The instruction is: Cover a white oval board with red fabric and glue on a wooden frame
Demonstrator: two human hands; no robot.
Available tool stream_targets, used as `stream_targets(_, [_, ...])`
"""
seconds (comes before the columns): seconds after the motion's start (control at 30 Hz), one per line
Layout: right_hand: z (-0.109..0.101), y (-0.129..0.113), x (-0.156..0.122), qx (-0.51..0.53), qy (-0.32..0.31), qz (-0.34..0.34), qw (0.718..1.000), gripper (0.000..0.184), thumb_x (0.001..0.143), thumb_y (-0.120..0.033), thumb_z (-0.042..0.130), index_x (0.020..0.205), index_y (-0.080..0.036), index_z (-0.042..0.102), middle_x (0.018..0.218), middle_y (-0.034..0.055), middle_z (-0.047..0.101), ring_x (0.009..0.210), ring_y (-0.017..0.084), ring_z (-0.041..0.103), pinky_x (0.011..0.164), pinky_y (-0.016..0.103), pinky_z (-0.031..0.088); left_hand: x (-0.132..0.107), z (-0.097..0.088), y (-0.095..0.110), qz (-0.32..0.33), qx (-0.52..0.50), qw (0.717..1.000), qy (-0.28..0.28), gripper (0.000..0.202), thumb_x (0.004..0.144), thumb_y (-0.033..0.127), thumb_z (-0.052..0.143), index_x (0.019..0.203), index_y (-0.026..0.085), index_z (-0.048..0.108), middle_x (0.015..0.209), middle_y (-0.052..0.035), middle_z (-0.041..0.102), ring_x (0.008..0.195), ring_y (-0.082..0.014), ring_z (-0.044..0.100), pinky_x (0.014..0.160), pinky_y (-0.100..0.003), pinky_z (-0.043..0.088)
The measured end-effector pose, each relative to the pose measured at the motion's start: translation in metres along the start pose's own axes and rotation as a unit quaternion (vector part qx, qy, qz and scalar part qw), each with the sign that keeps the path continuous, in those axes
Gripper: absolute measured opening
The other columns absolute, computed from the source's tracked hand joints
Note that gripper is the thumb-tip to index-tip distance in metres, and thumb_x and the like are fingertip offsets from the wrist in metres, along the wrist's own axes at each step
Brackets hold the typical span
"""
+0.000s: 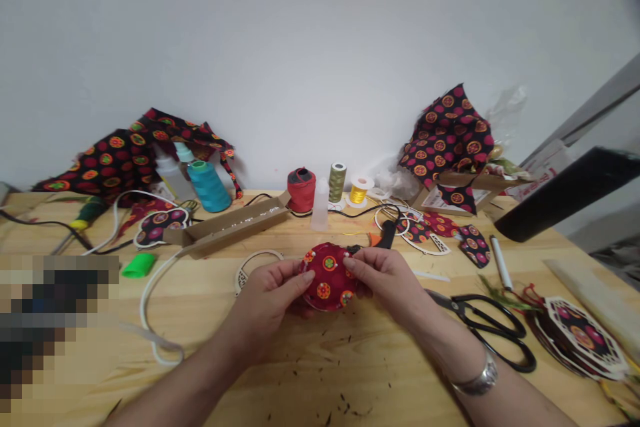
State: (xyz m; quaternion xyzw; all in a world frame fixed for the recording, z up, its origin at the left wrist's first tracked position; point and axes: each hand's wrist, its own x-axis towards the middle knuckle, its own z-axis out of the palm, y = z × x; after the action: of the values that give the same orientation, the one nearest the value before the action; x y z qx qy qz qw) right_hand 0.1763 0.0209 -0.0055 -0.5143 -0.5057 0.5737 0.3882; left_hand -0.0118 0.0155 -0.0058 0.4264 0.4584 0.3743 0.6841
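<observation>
Through the head view, I see the disc (327,283), red cloth with flower prints, held up between two bare hands just above the counter (300,387), near its middle. The left hand (273,290) has its thumb and fingers pinched narrow on the disc's left edge; the right hand (383,277) pinches the upper right edge the same way, and I can make out a bracelet (480,377) on that wrist. Behind the left hand, a wooden ring (240,273) shows in part. To the right of the right hand I have black-handled scissors (463,310), a white marker (501,261) lying beyond them and a stack of panels (583,333) further right. Past the disc stand a clear bottle (320,207), a red spool (301,195), an olive spool (337,183) and a yellow spool (361,193); a long box (240,233) and a blue cone (210,188) sit to their left. Dark scraps (345,403) lie scattered on the wood nearest me, between the forearms.
</observation>
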Motion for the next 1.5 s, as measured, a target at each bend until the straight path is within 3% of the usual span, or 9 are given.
stream_targets(0.13, [-0.0016,0.0027,0.0001,0.001,-0.030,0.013,0.999,0.050,0.078,-0.060,0.052,0.057,-0.015,0.055,0.048,-0.0007,0.055,0.041,0.007,0.041,0.042,0.022,0.028,0.0000,0.0004,0.0027,0.013,-0.005,1.000,0.022,0.017,0.072,0.031,0.071,0.080,0.017,0.074,0.067,-0.0020,0.073,0.057,-0.0113,0.062,0.050,-0.017,0.049])
stream_targets(0.3, [0.0000,0.0049,0.0000,0.009,-0.062,0.033,0.997,0.039,0.072,-0.053,0.064,0.064,-0.015,0.060,0.052,-0.0018,0.056,0.043,0.007,0.045,0.041,0.021,0.027,-0.0013,0.0004,0.0032,0.023,-0.009,0.999,0.036,0.014,0.073,0.030,0.070,0.074,0.017,0.073,0.065,-0.0012,0.072,0.057,-0.0114,0.062,0.050,-0.017,0.049])
stream_targets(0.5, [0.0029,0.0085,0.0006,0.008,-0.036,0.027,0.999,0.035,0.070,-0.047,0.067,0.058,-0.017,0.054,0.049,-0.0040,0.053,0.042,0.006,0.044,0.042,0.021,0.029,-0.0025,0.0002,0.0027,0.018,-0.001,0.999,0.029,0.015,0.073,0.030,0.070,0.077,0.016,0.073,0.068,-0.0026,0.073,0.059,-0.0132,0.063,0.051,-0.019,0.050])
stream_targets(0.7, [0.0025,0.0102,0.0011,0.021,-0.026,0.020,0.999,0.038,0.069,-0.049,0.067,0.058,-0.017,0.052,0.049,-0.0044,0.053,0.041,0.006,0.043,0.042,0.021,0.030,-0.0036,0.0020,-0.0008,0.017,-0.058,0.998,0.001,0.016,0.076,0.032,0.067,0.082,0.018,0.071,0.073,-0.0029,0.075,0.064,-0.0139,0.066,0.053,-0.020,0.052])
stream_targets(0.9, [0.0031,0.0092,0.0015,0.017,-0.022,0.015,1.000,0.039,0.069,-0.049,0.068,0.057,-0.017,0.052,0.048,-0.0047,0.052,0.041,0.006,0.044,0.042,0.020,0.031,-0.0025,0.0051,-0.0038,-0.009,-0.014,1.000,-0.013,0.018,0.068,0.028,0.075,0.081,0.016,0.069,0.072,-0.0036,0.075,0.058,-0.0136,0.067,0.051,-0.020,0.051])
stream_targets(1.13, [0.0024,0.0056,-0.0011,0.029,-0.070,0.017,0.997,0.049,0.077,-0.060,0.053,0.060,-0.014,0.058,0.052,0.0007,0.059,0.042,0.007,0.047,0.041,0.020,0.031,-0.0017,0.0056,0.0014,0.001,-0.020,0.999,0.026,0.018,0.064,0.026,0.076,0.075,0.014,0.067,0.066,-0.0019,0.073,0.054,-0.0144,0.067,0.048,-0.020,0.051])
stream_targets(1.3, [0.0028,0.0047,-0.0019,-0.002,-0.081,0.014,0.997,0.036,0.069,-0.050,0.069,0.061,-0.016,0.058,0.050,-0.0030,0.055,0.043,0.007,0.046,0.042,0.021,0.029,-0.0002,0.0037,-0.0008,0.005,-0.027,0.999,0.029,0.017,0.065,0.026,0.075,0.076,0.014,0.068,0.067,-0.0032,0.073,0.055,-0.0140,0.067,0.049,-0.020,0.050])
stream_targets(1.5, [0.0033,0.0033,-0.0039,-0.021,-0.082,0.012,0.996,0.034,0.070,-0.045,0.069,0.058,-0.017,0.054,0.049,-0.0036,0.053,0.042,0.006,0.044,0.042,0.021,0.027,-0.0017,0.0040,-0.0020,0.002,-0.025,0.999,0.024,0.017,0.065,0.025,0.075,0.076,0.014,0.068,0.067,-0.0032,0.074,0.054,-0.0137,0.067,0.049,-0.020,0.050])
